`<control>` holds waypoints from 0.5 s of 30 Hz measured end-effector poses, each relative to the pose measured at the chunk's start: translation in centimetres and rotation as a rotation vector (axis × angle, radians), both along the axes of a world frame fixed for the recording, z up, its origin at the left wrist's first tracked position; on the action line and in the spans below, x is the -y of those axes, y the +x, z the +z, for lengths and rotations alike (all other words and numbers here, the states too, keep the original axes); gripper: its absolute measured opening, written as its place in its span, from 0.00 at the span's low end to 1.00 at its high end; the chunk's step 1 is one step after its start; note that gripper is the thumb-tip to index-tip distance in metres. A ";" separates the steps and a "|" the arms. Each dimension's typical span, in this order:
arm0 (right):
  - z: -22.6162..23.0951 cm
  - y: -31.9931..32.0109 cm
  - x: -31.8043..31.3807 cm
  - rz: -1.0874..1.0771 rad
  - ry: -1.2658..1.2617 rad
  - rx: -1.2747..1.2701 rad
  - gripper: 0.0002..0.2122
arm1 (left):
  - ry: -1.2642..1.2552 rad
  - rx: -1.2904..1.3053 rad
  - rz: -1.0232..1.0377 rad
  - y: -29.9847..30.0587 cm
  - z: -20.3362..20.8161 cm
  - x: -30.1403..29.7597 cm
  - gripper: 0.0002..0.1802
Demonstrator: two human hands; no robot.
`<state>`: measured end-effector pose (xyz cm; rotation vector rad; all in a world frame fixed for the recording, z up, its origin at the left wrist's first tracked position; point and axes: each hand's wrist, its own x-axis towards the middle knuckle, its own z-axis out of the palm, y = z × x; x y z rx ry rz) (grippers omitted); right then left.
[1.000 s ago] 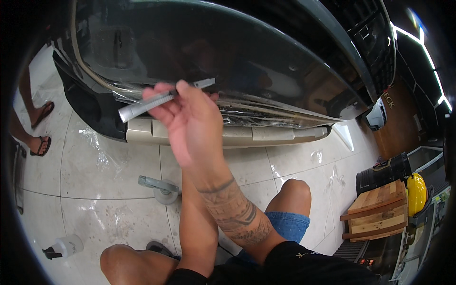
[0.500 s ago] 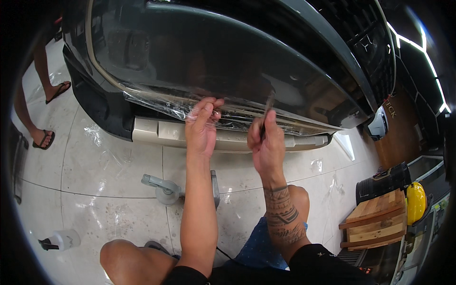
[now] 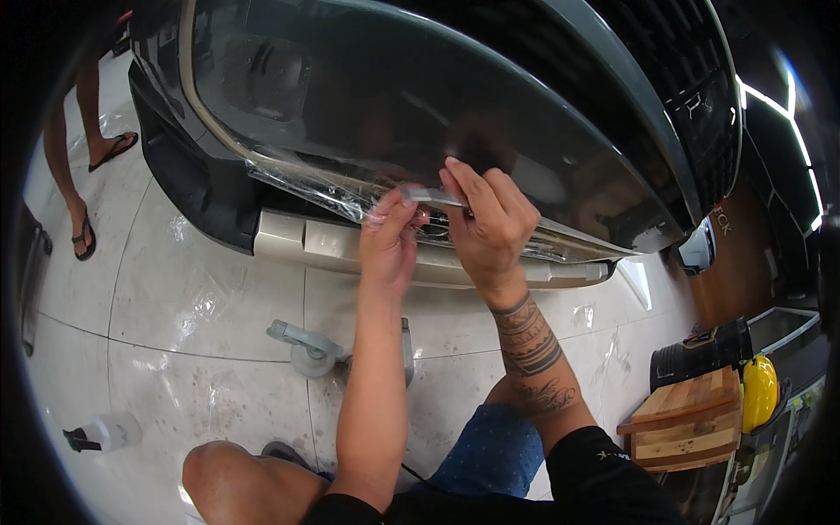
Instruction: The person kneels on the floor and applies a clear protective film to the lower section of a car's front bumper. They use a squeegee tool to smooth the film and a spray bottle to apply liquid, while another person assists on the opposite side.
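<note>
The lower edge of a glossy dark grey car bumper [image 3: 367, 96] is in front of me, with clear plastic film [image 3: 324, 194] hanging crumpled along it. My left hand [image 3: 389, 241] is closed, pinching the film's loose edge between thumb and fingers. A slim, silvery, knife-like tool [image 3: 427, 196] is gripped in my right hand [image 3: 494, 223], its tip pointing left beside my left fingertips. Whether the tip touches the film, I cannot tell. Below the film runs a champagne-coloured lower trim [image 3: 337, 249], partly behind my hands.
A grey suction-cup-like tool [image 3: 311, 350] stands on the tiled floor near my left forearm. A spray bottle [image 3: 105, 432] lies at the lower left. Another person's legs [image 3: 61, 157] are at far left. Wooden stool [image 3: 687, 420], black bucket [image 3: 700, 354] and yellow object [image 3: 759, 394] are at right.
My right hand has risen and turned, bringing the tool from pointing up to pointing left, close to my left hand. The left hand keeps its pinch on the film. The view has shifted slightly.
</note>
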<state>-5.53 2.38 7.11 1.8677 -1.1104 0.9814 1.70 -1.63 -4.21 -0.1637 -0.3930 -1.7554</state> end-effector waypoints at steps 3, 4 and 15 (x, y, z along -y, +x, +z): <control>0.4 -0.5 -0.1 0.010 0.006 -0.087 0.09 | -0.022 -0.003 0.000 0.1 -0.1 0.0 0.13; 0.7 -0.5 -0.1 0.010 0.012 -0.105 0.09 | -0.038 0.000 0.001 0.1 -0.1 0.1 0.14; 2.0 -0.2 0.4 0.033 0.069 -0.216 0.05 | -0.021 0.000 0.014 0.4 0.3 -0.2 0.12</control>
